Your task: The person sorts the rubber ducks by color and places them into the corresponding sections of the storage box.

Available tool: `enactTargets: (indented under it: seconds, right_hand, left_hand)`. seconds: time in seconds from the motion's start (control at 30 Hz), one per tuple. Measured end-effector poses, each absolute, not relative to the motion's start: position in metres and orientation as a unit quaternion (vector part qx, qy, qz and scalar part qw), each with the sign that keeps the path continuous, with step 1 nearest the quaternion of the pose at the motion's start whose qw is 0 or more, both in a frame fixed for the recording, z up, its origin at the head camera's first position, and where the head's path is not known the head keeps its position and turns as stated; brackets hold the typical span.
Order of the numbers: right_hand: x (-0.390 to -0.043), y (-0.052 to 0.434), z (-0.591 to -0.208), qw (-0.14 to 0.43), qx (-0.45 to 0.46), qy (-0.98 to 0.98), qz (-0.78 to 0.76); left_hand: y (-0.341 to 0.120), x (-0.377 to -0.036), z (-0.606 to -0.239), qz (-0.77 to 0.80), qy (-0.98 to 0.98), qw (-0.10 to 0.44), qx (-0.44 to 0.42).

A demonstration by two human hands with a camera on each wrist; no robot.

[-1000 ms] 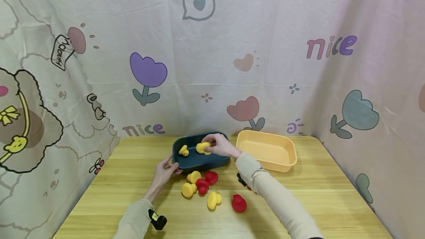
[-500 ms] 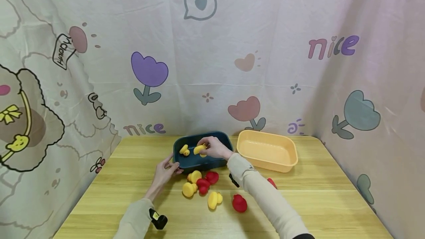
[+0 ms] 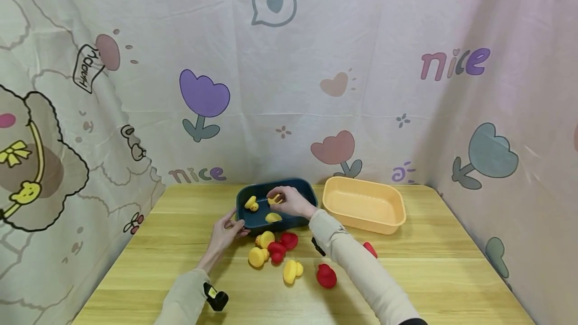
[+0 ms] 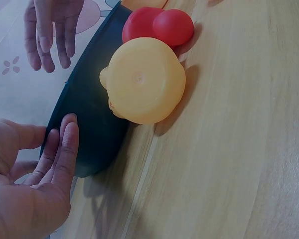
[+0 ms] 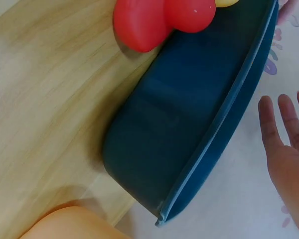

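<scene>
Patterned cloth backdrop point(image 3: 280, 84), printed with tulips and "nice"; pale wooden table point(image 3: 433, 280) before it. Bearings as the head view shows them.

Yellow duck point(image 3: 274, 200), partly hidden: inside the dark blue tray point(image 3: 298, 222), at nine o'clock from the right hand point(image 3: 292, 201), just by its fingertips; contact cannot be told.

Right hand: over the tray, fingers straight and parted, holding nothing.

Second duck point(image 3: 273, 217), yellow: on the tray floor, at eight o'clock from that hand. Third duck point(image 3: 251, 203), yellow: nine o'clock, farther off.

Left hand point(image 3: 224, 233): at the tray's eight o'clock corner, thumb and fingers closed on opposite sides of its wall.

Outside, taken from the tray: two yellow ducks point(image 3: 258, 257), seven o'clock; two red ducks point(image 3: 277, 252), between five and six, close by; one more yellow duck point(image 3: 291, 272), beyond them; lone red duck point(image 3: 326, 276), five o'clock; red piece point(image 3: 371, 249), four o'clock, partly behind the right sleeve point(image 3: 361, 270). Peach tray point(image 3: 363, 223): three o'clock, near.
</scene>
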State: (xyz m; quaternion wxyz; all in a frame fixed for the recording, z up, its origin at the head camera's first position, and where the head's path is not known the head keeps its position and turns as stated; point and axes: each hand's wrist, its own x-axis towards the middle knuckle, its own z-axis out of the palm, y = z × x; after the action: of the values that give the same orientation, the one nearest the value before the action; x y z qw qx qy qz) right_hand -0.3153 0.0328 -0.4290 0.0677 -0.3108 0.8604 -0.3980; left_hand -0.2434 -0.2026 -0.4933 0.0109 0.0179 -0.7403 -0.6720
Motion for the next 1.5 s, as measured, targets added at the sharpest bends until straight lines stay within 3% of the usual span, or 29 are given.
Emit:
enactTargets:
  seconds: [0.33,0.83,1.5]
  right_hand:
    - [-0.301,0.056,-0.429,0.05,-0.345,0.842,-0.412]
    - [-0.262,0.101,-0.445,0.079,-0.369,0.821,-0.428]
    - [-0.229,0.102,-0.468,0.11,-0.367,0.843,-0.377]
  left_hand:
    - [-0.203,-0.245,-0.493,-0.666,-0.746,0.014,0.016]
    - [-0.204,-0.244,-0.491,-0.666,-0.746,0.015,0.017]
    - [-0.203,-0.245,-0.497,-0.699,-0.715,0.017,0.006]
